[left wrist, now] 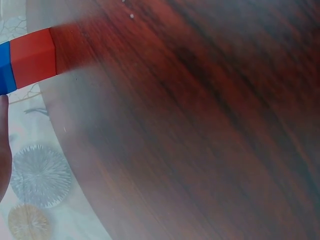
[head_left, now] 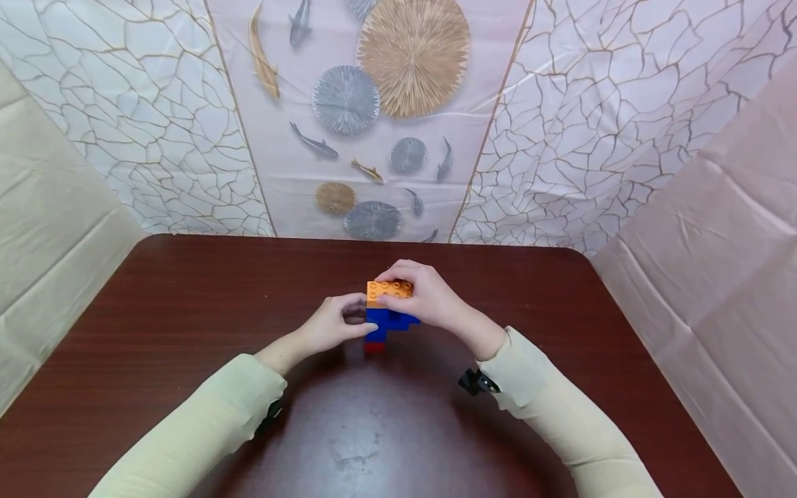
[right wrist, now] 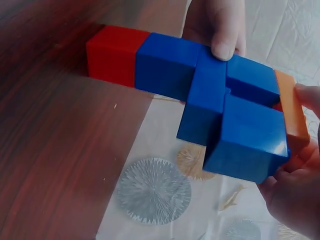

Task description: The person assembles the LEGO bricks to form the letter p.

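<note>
Between the hands stands an upright stack of toy building bricks. Its top is an orange brick [head_left: 372, 303] with studs, over several blue bricks [head_left: 376, 318], with a red brick [head_left: 374, 347] at the bottom meeting the tabletop. In the right wrist view, a blue brick [right wrist: 252, 135] juts out sideways under the orange one. My right hand [head_left: 431, 296] grips the orange brick from the right, thumb in front and fingers behind. From the left, my left hand [head_left: 333, 323] pinches the blue part, its thumb on the front face. The left wrist view catches only the red brick [left wrist: 34, 57], a blue edge and a fingertip.
A dark reddish-brown table [head_left: 187, 311] lies under both hands. Behind it hangs a patterned cloth [head_left: 373, 173], and plain cloth walls [head_left: 716, 277] close in the sides. Small black devices [head_left: 476, 382] sit at the wrists.
</note>
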Motion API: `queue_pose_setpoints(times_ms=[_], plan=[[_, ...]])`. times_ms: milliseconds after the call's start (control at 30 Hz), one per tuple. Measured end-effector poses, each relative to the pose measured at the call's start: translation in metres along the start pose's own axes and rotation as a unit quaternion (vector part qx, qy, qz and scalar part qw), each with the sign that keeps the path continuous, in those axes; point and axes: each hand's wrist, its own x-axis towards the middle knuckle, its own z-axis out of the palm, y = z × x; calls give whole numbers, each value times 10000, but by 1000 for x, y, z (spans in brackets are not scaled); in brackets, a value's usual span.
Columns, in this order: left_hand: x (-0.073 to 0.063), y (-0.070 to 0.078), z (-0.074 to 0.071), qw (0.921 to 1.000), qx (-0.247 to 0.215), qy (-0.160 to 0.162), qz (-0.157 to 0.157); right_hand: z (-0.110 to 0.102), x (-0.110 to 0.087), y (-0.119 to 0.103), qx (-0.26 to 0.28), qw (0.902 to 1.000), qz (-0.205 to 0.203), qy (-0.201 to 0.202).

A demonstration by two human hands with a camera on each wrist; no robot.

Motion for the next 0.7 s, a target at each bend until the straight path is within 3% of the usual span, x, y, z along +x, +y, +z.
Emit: queue_pose_setpoints(times_ms=[300,533,700], plan=[[1,2,1,10000,20,38,-2,-1,-2,2,-133,9999,-30,7],[3,1,1,9998,153,36,-73,-1,-15,15,553,9974,375,258],[1,3,0,9998,176,54,-50,-1,-20,17,718,9956,434,424]])
